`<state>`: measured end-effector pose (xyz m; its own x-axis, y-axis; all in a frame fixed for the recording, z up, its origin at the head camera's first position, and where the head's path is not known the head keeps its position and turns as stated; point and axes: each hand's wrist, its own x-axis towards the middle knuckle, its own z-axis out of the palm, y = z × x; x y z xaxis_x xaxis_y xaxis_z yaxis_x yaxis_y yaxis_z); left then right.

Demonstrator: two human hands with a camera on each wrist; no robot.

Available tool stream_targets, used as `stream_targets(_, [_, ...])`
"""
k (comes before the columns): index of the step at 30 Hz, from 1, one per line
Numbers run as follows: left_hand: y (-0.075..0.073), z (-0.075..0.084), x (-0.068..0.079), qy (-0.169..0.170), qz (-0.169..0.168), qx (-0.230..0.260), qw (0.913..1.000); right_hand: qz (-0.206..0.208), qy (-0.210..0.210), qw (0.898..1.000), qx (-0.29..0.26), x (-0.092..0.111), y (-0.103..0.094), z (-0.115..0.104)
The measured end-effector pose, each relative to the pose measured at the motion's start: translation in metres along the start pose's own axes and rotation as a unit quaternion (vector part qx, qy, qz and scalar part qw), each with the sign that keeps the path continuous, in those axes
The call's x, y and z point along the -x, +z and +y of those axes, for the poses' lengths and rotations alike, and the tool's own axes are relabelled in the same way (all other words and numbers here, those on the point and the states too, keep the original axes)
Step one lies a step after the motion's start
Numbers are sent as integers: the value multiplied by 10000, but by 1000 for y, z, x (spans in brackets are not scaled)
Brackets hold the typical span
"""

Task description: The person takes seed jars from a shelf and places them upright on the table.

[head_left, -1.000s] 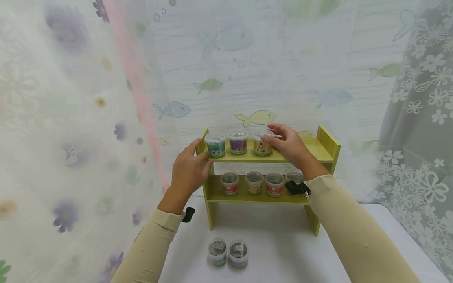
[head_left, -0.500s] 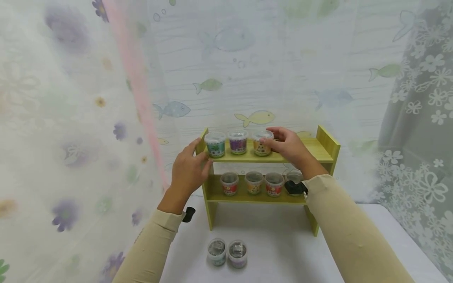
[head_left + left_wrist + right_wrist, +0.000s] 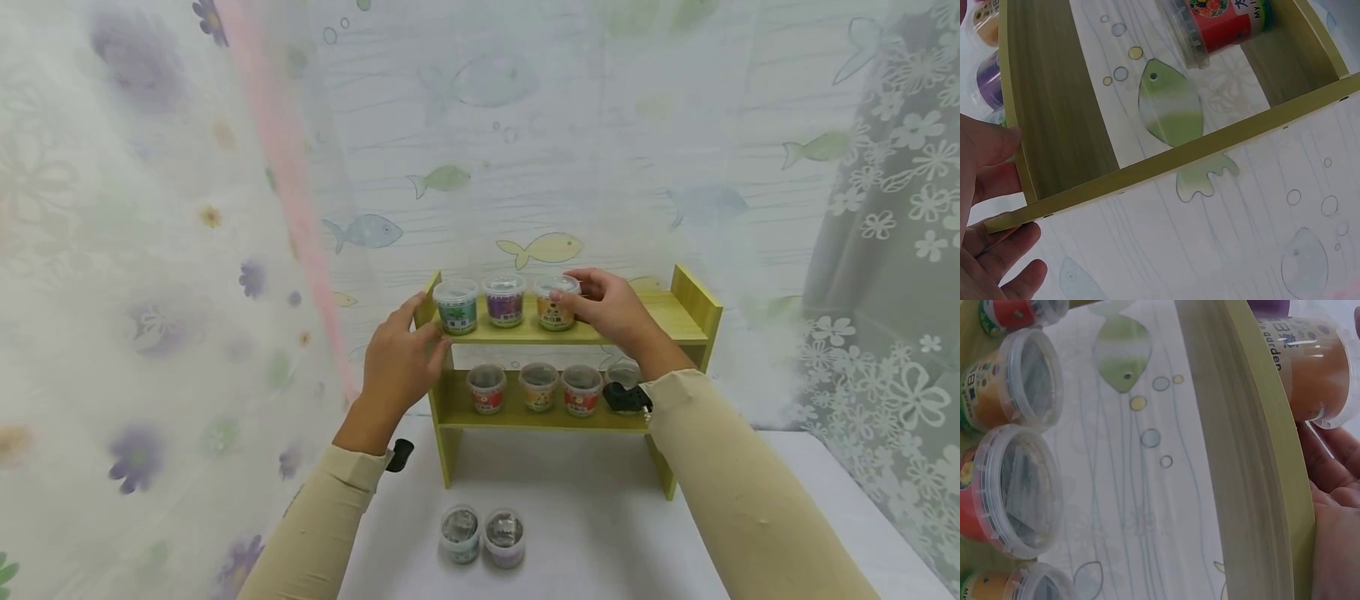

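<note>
My left hand [image 3: 397, 358] grips the upper left corner of a small two-tier wooden shelf [image 3: 696, 307]. In the left wrist view its thumb lies on one side of the board and its fingers on the other. My right hand [image 3: 617, 310] holds the orange-labelled plastic cup [image 3: 553, 315] on the top board, thumb in front and fingers around behind it. Left of that cup stand a purple-labelled cup [image 3: 504, 310] and a green-labelled cup [image 3: 459, 317], both with clear lids. From the right wrist, the orange-labelled cup [image 3: 1317, 372] is seen above the fingers, partly cut off by the board.
Several lidded cups line the lower board, among them a red-labelled one [image 3: 487, 398] and an orange-labelled one [image 3: 538, 397]. Two more cups, one pale green [image 3: 460, 546] and one pale purple [image 3: 505, 550], sit side by side on the white table [image 3: 600, 550]. Printed curtains hang behind.
A second ago the right hand was slightly higher at the lid of the orange-labelled cup; it has since come down around its side. The left hand has kept its place.
</note>
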<state>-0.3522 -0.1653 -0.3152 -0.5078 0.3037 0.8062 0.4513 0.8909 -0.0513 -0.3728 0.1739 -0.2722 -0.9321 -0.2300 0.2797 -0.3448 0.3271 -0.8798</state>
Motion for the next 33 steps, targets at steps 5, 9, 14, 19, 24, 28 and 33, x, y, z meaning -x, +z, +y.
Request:
stream_targets(5, [-1,-1,2,11,-14,21,10000,31,-19,9999,141,0,2,1])
stream_targets(9, [-3,-3,3,38,6,11,10000,-4,-37,9997,254,0,3,0])
stream_targets(14, [-1,-4,2,125,60,91,9999,61,-56,9993,355,0,1,-1])
stream_targets(19, [0,-4,0,273,196,58,9994,108,-75,9993,338,-3,-1,1])
stream_targets(24, [1,-5,-1,283,220,33,9994,101,-57,9991,405,-4,-1,1])
stream_targets(28, [3,-5,-1,240,153,23,9996,41,-62,9987,495,-2,-1,-1])
stream_targets(33, [3,-4,-2,173,80,-8,9998,-72,-111,9985,526,-1,-1,-4])
